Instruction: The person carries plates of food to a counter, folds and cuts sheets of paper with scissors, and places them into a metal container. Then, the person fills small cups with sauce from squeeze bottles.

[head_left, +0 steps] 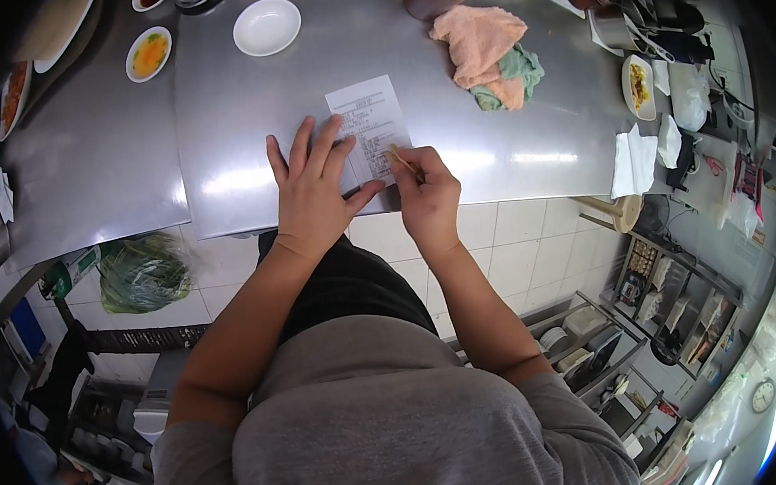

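A printed paper slip lies on the steel table near its front edge. My left hand rests palm down with its fingers spread, the fingertips and thumb on the slip's left and lower parts. At the slip's lower right, my right hand is closed around a thin, light-brown stick-like item, whose tip points at the paper. What kind of item it is cannot be made out.
A white plate and a bowl of orange sauce stand at the back left. Pink and green cloths lie right of the slip. A food dish and white napkins sit at the right end.
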